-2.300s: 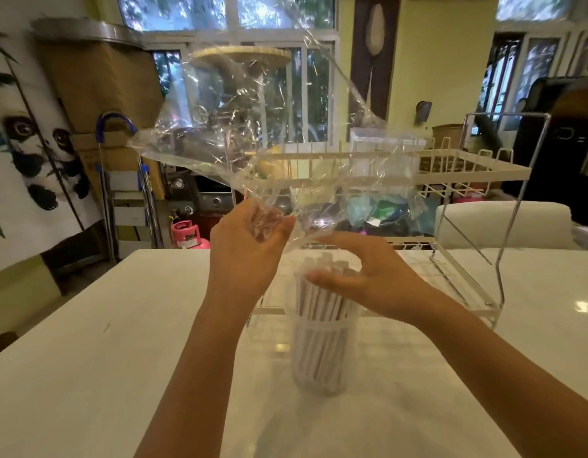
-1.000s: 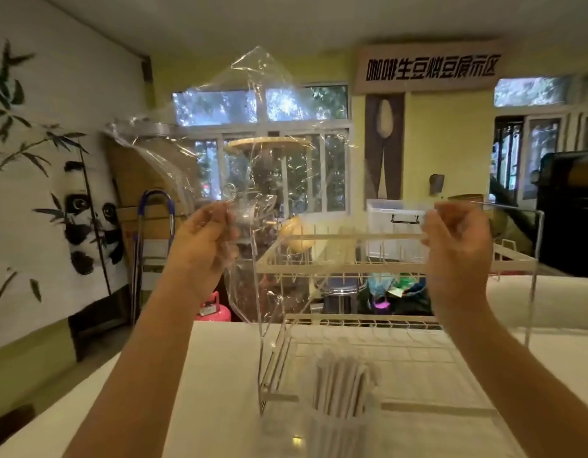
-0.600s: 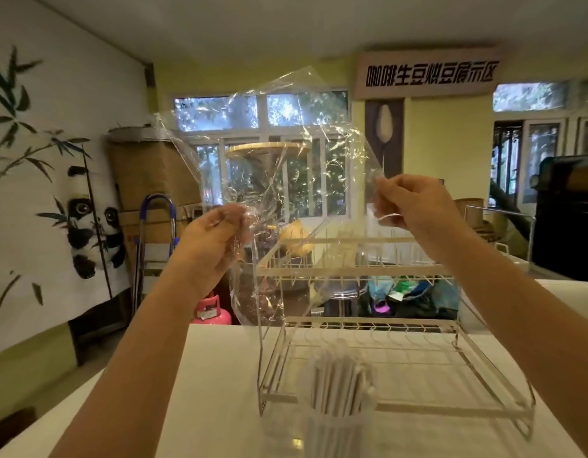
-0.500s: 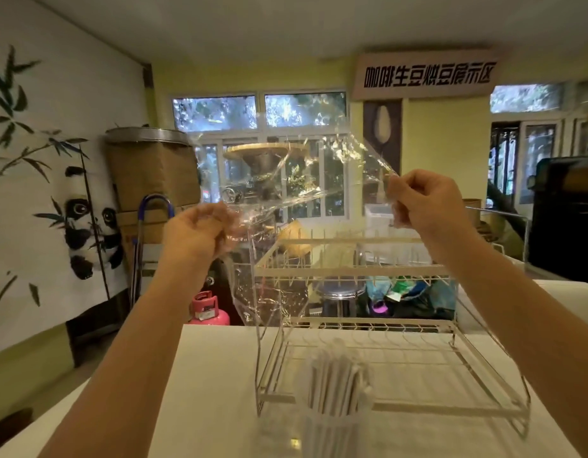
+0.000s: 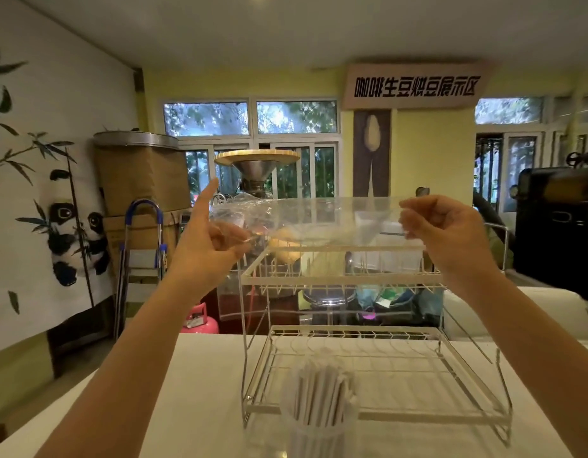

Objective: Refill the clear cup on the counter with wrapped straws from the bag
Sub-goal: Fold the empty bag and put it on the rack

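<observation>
A clear plastic bag (image 5: 315, 219) is stretched flat and level at chest height between my two hands; no straws show inside it. My left hand (image 5: 210, 239) pinches its crumpled left end, index finger pointing up. My right hand (image 5: 441, 229) pinches its right end. Below, at the bottom middle of the view, the clear cup (image 5: 319, 434) stands on the white counter (image 5: 193, 408), packed with white wrapped straws (image 5: 319, 391) standing upright. Both hands are well above the cup.
A two-tier white wire dish rack (image 5: 385, 358) stands on the counter right behind the cup. Beyond the counter are a step ladder (image 5: 140, 252), a pink gas canister (image 5: 200, 320), a brown drum (image 5: 140, 173) and a dark machine (image 5: 557, 226) at the right.
The bag, earlier raised upright over the cup, has been folded down and pulled flat between my hands. My right hand left the straws and took the bag's right end.
</observation>
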